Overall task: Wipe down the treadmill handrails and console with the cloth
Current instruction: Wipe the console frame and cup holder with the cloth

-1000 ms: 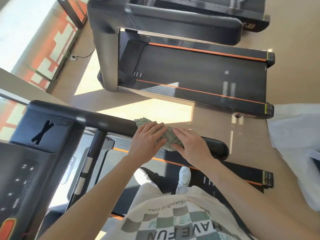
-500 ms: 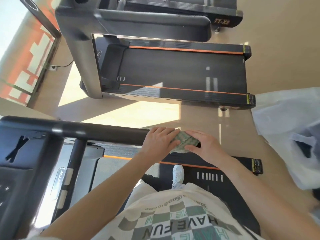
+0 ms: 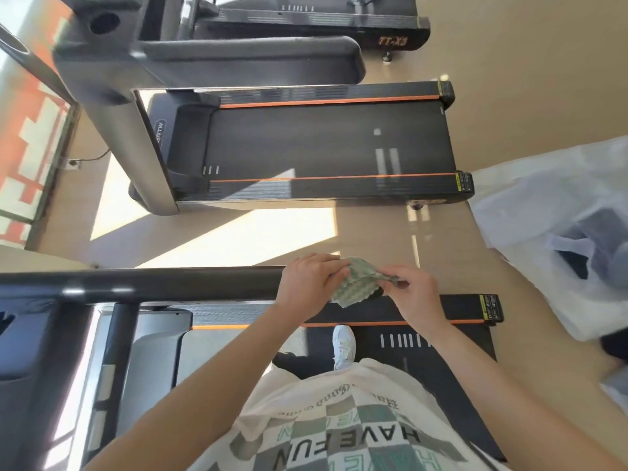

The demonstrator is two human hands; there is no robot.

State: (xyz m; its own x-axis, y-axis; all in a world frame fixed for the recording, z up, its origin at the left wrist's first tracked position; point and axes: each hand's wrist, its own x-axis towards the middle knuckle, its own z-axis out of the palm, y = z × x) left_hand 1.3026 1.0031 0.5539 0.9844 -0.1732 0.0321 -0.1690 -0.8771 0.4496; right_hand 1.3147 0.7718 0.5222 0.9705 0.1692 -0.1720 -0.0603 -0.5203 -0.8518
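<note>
The green cloth (image 3: 356, 282) is held at the end of the black handrail (image 3: 170, 283). It is clutched by the left hand (image 3: 307, 283), fingers curled over it, and one corner is pinched by the right hand (image 3: 413, 294), so both grips are closed on the fabric. Below, a white shoe (image 3: 344, 346) is seen on the dark belt (image 3: 441, 348), which is edged by an orange stripe. A second treadmill (image 3: 323, 144) is parked alongside on the tan floor (image 3: 509, 62), which is crossed by a bright patch of sun (image 3: 238, 232). A white plastic bag (image 3: 543, 205) is slumped on the floor at the right, and a window (image 3: 20, 137) is glimpsed at the left.
</note>
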